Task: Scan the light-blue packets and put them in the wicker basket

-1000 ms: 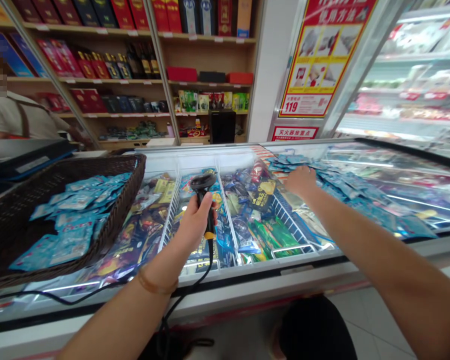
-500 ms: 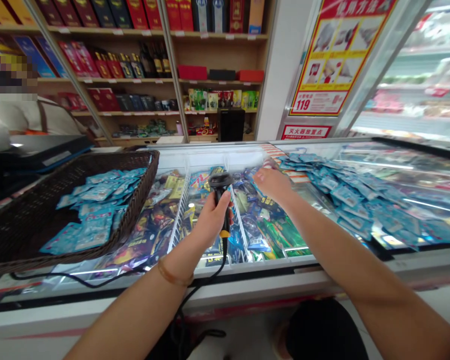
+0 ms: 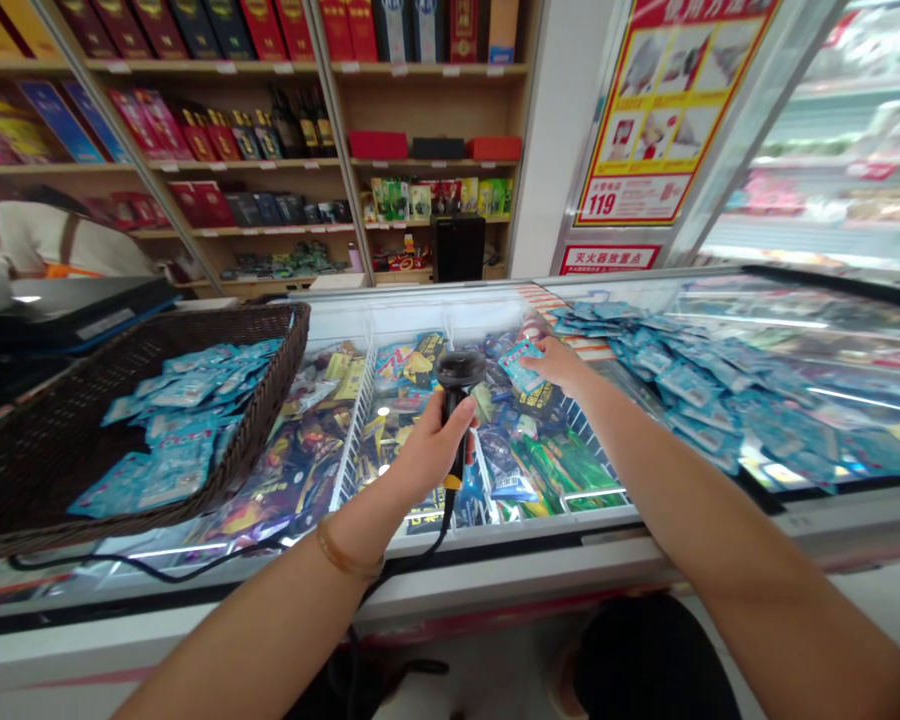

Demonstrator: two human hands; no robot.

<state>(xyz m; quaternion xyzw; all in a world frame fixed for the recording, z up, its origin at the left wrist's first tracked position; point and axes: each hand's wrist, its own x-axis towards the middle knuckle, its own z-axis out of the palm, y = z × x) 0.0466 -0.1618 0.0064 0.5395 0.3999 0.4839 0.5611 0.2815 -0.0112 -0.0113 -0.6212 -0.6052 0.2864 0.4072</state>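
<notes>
Blue packet (image 3: 520,366) edge-pinched in my right hand (image 3: 561,364), likely to keep face clear, print illegible; left hand (image 3: 436,445) grips scanner (image 3: 459,371) by handle.

shop: boxes (image 3: 377,145) and bottles (image 3: 310,125) on shelves (image 3: 427,104) with price tags (image 3: 226,68), chest freezer (image 3: 532,575) of packaged food (image 3: 570,462), barcode scanner (image 3: 459,369).

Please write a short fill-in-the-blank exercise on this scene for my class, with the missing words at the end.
1. The left hand grips a scanner that is mostly ____ in colour.
2. The small packet in the right hand is mainly ____ in colour.
3. The brown woven basket is on the ____ side of the picture.
4. The large poster shows the number ____.

Missing words: black; blue; left; 119.
</notes>
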